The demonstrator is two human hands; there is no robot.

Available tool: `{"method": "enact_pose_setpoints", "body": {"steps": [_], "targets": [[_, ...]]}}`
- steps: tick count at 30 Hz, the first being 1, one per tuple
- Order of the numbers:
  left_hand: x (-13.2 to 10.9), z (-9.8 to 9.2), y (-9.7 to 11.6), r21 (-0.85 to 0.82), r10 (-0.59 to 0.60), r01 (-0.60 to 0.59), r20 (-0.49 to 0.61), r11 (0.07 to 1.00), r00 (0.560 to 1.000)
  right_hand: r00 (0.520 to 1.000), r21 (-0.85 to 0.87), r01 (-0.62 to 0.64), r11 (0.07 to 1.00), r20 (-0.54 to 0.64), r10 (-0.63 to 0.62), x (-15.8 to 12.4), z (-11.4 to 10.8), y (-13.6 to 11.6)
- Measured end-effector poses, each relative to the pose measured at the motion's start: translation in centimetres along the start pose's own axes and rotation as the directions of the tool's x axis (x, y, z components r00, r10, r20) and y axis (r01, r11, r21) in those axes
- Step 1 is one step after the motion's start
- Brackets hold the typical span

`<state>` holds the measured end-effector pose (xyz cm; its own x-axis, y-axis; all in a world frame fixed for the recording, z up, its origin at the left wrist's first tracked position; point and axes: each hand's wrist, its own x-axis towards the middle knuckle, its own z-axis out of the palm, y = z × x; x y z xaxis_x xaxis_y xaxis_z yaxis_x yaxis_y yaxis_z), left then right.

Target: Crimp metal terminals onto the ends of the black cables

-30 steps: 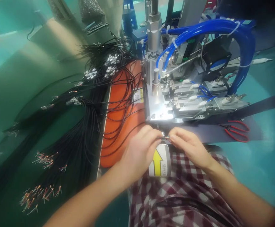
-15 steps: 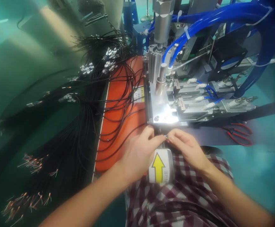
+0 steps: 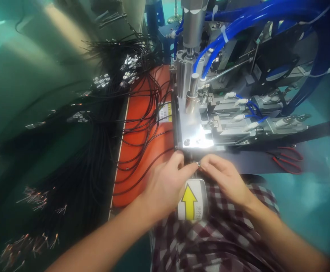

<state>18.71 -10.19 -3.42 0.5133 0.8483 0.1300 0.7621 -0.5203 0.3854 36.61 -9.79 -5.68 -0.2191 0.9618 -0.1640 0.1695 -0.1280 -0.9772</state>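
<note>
My left hand (image 3: pixel 167 179) is closed in front of the machine, thumb and fingers pinched together. Opposite it, my right hand (image 3: pixel 223 175) pinches too, its fingertips almost meeting those of the left. Between them shows a small, shiny cable end (image 3: pixel 199 165) with thin wires; its detail is too fine to make out, and the fingers cover most of it. Black cables (image 3: pixel 146 145) run across the orange plate, one of them leading toward my left hand. Just below the hands is a white label with a yellow arrow (image 3: pixel 189 200).
Ahead stands a metal press fixture (image 3: pixel 194 132) with blue air hoses (image 3: pixel 235 28). On the left hang bundles of black cables with metal connectors (image 3: pixel 130 70) and bare wire ends (image 3: pixel 36 198). Red-handled pliers or cutters (image 3: pixel 288 160) lie at the right. The orange plate (image 3: pixel 138 113) borders the machine.
Both hands stay almost in place, still pinching at the cable end, with only slight finger movement. The view has shifted a little.
</note>
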Motion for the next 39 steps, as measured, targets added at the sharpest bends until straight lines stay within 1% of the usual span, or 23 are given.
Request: {"method": "enact_pose_setpoints", "body": {"steps": [4,7,16,19,27,33,39], "targets": [[0.00,-0.04,-0.09,0.045,0.030,-0.030,-0.006,0.999,1.000,1.000,-0.015,-0.015,1.000,0.013,0.015,0.16,-0.14,-0.33],[0.02,-0.05,-0.12,0.048,0.042,-0.042,-0.005,0.998,0.999,0.999,-0.005,-0.035,0.999,0.020,0.035,0.25,-0.20,-0.58],[0.02,-0.08,-0.02,0.032,0.038,-0.037,-0.006,0.999,0.999,0.984,0.118,-0.175,0.977,0.028,0.173,0.20,-0.10,-0.80],[0.01,-0.01,-0.08,0.023,0.035,-0.034,-0.011,0.999,0.999,0.980,0.159,-0.197,0.967,0.034,0.194,0.19,-0.05,-0.57],[-0.05,0.24,-0.28,-0.029,0.044,-0.046,-0.054,0.999,0.998,0.990,0.147,-0.143,0.979,0.027,0.140,0.15,-0.03,-0.43],[-0.07,0.31,-0.27,-0.037,0.055,-0.058,-0.080,0.998,0.995,0.990,0.152,-0.139,0.979,0.040,0.135,0.07,-0.06,-0.32],[-0.01,0.38,-0.41,-0.043,0.061,-0.065,-0.079,0.997,0.995,0.995,0.152,-0.097,0.984,0.040,0.092,0.04,-0.07,-0.11]]}}
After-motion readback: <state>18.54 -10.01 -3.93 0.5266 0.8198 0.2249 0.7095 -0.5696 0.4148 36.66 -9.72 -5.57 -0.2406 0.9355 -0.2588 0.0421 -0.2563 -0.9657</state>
